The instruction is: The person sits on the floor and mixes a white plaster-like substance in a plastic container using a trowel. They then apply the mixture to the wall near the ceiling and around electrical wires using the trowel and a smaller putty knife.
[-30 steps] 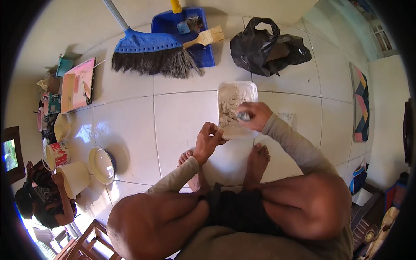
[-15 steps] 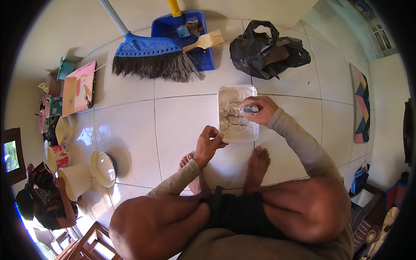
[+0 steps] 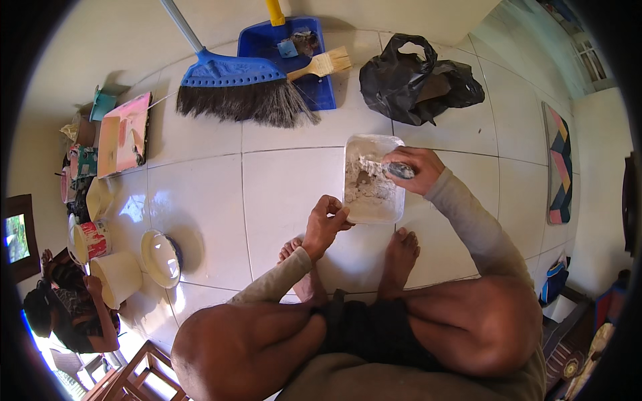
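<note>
A rectangular whitish plastic tub [image 3: 374,217] stands on the tiles in front of my feet, holding thick, lumpy greyish-white paste [image 3: 366,189]. My left hand [image 3: 325,224] pinches its near left corner between thumb and fingers. Over the tub's right side, my right hand [image 3: 419,170] is closed around a hand tool with a dark, smeared handle [image 3: 401,170]. The tool's head lies toward the upper middle of the tub, coated in paste, so its exact shape cannot be made out.
Beyond the tub lie a blue broom [image 3: 231,75], a blue dustpan [image 3: 329,97], a paintbrush [image 3: 329,63] and a black plastic bag [image 3: 391,83]. Leftward are a pink-stained paint tray [image 3: 142,110], a round basin [image 3: 158,259] and a cream bucket [image 3: 119,281], with another person [image 3: 70,314] beside it.
The tool's head has lifted, and pale paste now clings to it. My right hand has shifted slightly right, its tool handle tilting differently. My left hand still grips the tub's corner.
</note>
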Motion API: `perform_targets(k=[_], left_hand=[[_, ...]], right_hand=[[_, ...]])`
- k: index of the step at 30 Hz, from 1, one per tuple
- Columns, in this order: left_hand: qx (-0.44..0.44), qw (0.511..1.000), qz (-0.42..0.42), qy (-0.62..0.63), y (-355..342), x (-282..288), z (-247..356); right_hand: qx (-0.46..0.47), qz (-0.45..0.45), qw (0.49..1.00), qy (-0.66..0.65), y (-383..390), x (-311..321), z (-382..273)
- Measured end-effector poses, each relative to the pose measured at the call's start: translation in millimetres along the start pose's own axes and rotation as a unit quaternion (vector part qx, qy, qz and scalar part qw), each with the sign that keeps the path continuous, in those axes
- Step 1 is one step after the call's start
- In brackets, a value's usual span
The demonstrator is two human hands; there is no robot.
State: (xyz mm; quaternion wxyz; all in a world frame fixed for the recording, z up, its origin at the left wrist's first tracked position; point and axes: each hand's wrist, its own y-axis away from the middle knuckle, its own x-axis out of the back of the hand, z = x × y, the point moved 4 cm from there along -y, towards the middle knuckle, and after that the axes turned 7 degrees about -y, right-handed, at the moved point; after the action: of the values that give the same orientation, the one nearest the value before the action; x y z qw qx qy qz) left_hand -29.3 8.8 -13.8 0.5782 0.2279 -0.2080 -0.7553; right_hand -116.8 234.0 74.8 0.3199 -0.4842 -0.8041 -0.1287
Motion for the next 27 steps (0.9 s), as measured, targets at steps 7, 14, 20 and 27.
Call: perform_targets(k=[7, 14, 20, 27], left_hand=[[-0.01, 1.0, 0.011, 0.02, -2, -3, -5], [0.001, 1.0, 0.011, 0.004, 0, -1, 5], [0.008, 1.0, -0.004, -0.011, 0, -1, 1], [-0.009, 0.999, 0.016, 0.04, -1, -3, -3]], right_hand=[[0.038, -0.072, 0.997, 0.006, 7, -30, 12], [0.042, -0.057, 0.997, 0.02, 20, -3, -22], [0.023, -0.019, 0.999, 0.041, -5, -9, 13], [0.023, -0.091, 0.995, 0.015, 0, -25, 8]])
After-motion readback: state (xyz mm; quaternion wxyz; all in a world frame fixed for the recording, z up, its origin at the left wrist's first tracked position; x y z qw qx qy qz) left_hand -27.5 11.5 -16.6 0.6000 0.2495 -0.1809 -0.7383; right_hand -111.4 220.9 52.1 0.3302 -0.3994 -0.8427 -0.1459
